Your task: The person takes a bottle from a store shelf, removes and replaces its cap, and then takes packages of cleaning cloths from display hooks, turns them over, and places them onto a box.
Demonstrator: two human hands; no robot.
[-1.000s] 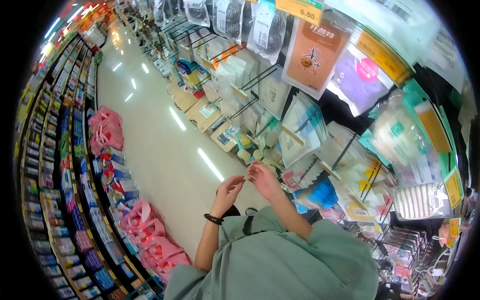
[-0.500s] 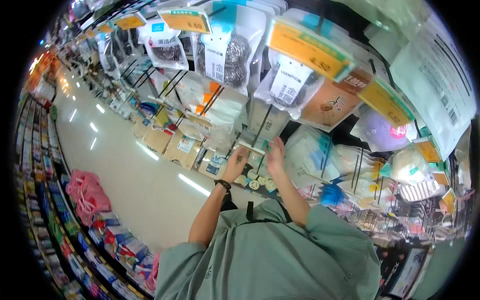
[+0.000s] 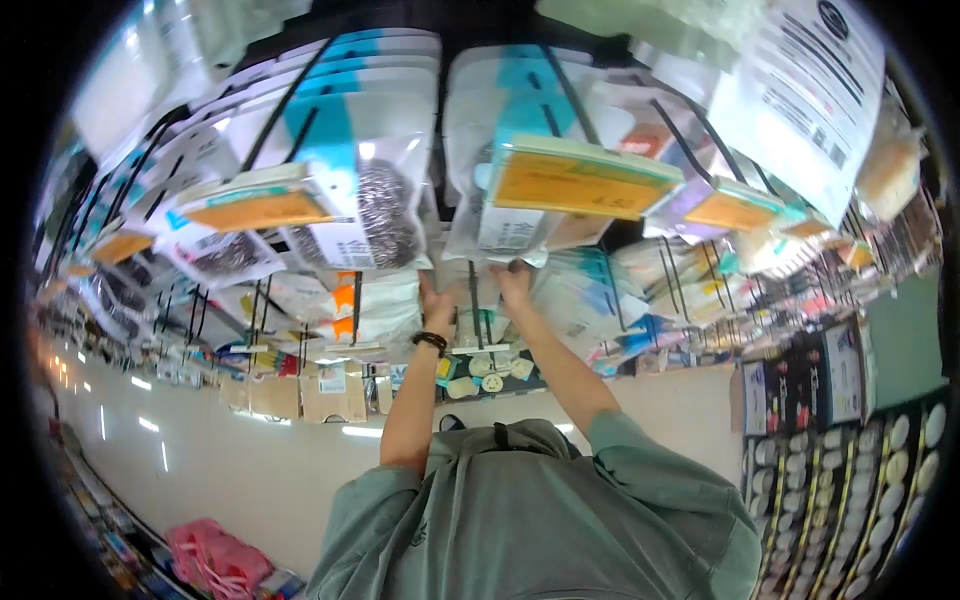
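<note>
Both of my hands reach in among the hanging packets, below the upper row of steel-wool packs. My left hand (image 3: 437, 303), with a dark bracelet at the wrist, is on the left of a black hook (image 3: 476, 310); its fingertips are partly hidden. On the other side of the hook, my right hand (image 3: 513, 285) is raised near a clear packet, its fingertips partly covered by the pack above. Whether either hand grips something cannot be made out. Above them hang a steel-wool pack (image 3: 385, 215) and an orange price tag (image 3: 585, 183).
Light wooden boards (image 3: 333, 398) stand low on the left, beside round smiley-faced items (image 3: 492, 383). A pink bundle (image 3: 218, 560) lies at the lower left. On the right is a rack of round pale items (image 3: 890, 500). Shiny floor (image 3: 280, 470) shows behind me.
The view has turned to face the rack squarely. My hands have gone from in front of the lower hook to higher up among the packets, on both sides of a hook.
</note>
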